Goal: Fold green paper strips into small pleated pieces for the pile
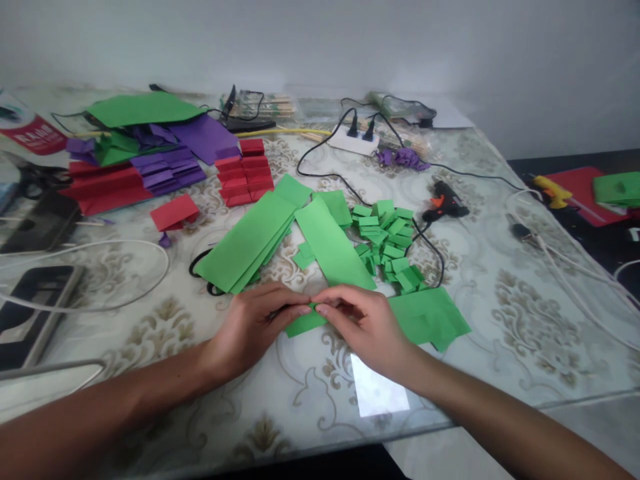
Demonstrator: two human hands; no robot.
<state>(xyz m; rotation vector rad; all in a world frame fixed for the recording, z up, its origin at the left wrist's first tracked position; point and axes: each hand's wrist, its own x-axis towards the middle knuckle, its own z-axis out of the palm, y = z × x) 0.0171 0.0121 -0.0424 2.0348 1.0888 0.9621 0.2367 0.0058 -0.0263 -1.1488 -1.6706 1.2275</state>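
Between my two hands, low over the front of the table, is a small green paper piece [306, 324]. My left hand [254, 321] pinches its left side between thumb and fingers. From the right, my right hand [361, 321] pinches it too, the thumb tips nearly meeting. Just beyond my fingers lies a long green paper strip [336, 245], with a stack of green strips [250, 241] to its left. A heap of small folded green pieces [389, 244] is to the right. More green paper [431, 317] lies beside my right wrist.
A black glue gun [445, 203] rests at the right, its cord looping past the green heap. Behind stands a white power strip [354, 139] with two plugs. Red folded paper [245, 175] and purple paper [206, 137] lie back left. A phone [37, 313] and scissors [37, 177] are at the left.
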